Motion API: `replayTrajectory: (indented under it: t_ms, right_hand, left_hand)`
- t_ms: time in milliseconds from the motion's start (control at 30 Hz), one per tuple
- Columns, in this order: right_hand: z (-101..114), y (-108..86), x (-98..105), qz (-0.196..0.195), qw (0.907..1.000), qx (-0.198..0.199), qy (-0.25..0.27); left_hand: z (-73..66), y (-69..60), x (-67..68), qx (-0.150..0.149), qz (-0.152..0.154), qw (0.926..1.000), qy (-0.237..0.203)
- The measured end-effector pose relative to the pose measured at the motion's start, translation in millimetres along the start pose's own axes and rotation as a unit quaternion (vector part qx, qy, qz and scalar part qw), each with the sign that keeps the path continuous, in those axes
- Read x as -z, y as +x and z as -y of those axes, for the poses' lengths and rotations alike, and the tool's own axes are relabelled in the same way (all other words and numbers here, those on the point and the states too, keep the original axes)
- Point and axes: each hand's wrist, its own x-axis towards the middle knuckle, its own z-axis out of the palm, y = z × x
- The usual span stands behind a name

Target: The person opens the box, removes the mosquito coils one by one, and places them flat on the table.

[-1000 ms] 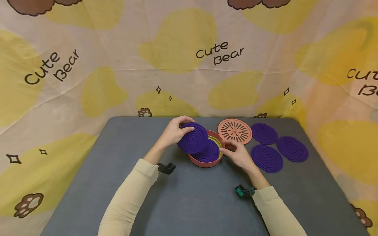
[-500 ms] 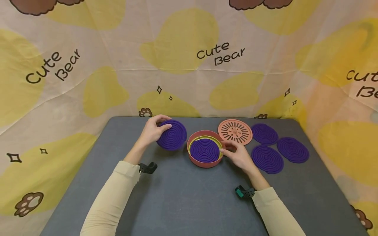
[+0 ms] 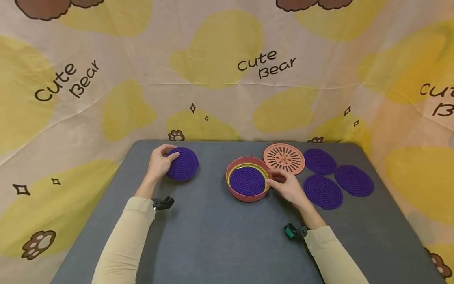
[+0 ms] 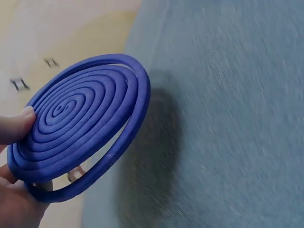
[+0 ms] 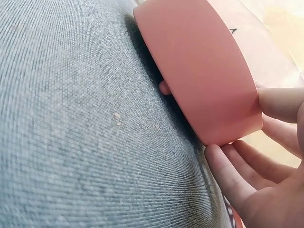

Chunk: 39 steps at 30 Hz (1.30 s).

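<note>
My left hand [image 3: 158, 165] pinches a purple mosquito coil [image 3: 183, 164] by its edge, thumb on the near face, over the left part of the table. In the left wrist view the coil [image 4: 80, 118] hangs tilted above the cloth, its outer turn sprung apart from the rest. With thumb and fingers my right hand [image 3: 290, 189] grips the right rim of a round pink coil holder [image 3: 248, 198]. Inside the holder, within a yellow inner ring, lies another purple coil [image 3: 247, 181]. From the right wrist, the holder's smooth side wall [image 5: 199, 71] shows, with a small foot beneath.
A pink slotted lid [image 3: 283, 158] lies just behind and right of the holder. Several purple coils lie farther right, among them a near one [image 3: 323, 191] and a right one [image 3: 354, 180]. The grey table [image 3: 213, 244] meets a patterned cloth backdrop [image 3: 220, 51].
My left hand has carried its mosquito coil leftward, from over the holder to the table's left side, uncovering the coil inside. My right hand has kept its grip on the rim.
</note>
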Motion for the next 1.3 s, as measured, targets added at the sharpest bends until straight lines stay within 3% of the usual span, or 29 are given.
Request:
replayTrajectory:
  t_ms: [333,533,667,800,1000,1300]
  right_hand:
    - [-1.0,-0.6,-2.2,0.001,1.0000,-0.008,0.004]
    - [-0.7,-1.1,-4.3,-0.001,1.0000,-0.006,-0.003]
    - [1.1,-1.5,-4.8,0.000,0.9999,-0.012,-0.008]
    - [1.4,-1.7,-5.3,-0.001,0.9999,-0.008,-0.009]
    - [1.5,-2.1,-5.3,0.001,0.9999,-0.010,-0.007]
    - [1.2,-1.3,-2.2,-0.005,0.9998,-0.015,-0.007]
  left_hand:
    - [35.8,-1.5,8.3,0.074,-0.047,0.9962,0.002]
    - [42.9,0.4,12.0,0.103,-0.029,0.9940,0.023]
    - [46.9,2.8,11.1,0.112,-0.017,0.9915,0.064]
    - [53.4,4.4,8.7,0.101,-0.006,0.9877,0.119]
    - [57.5,6.1,6.6,0.059,0.002,0.9824,0.177]
    - [39.3,10.6,3.7,0.001,0.030,0.9783,0.205]
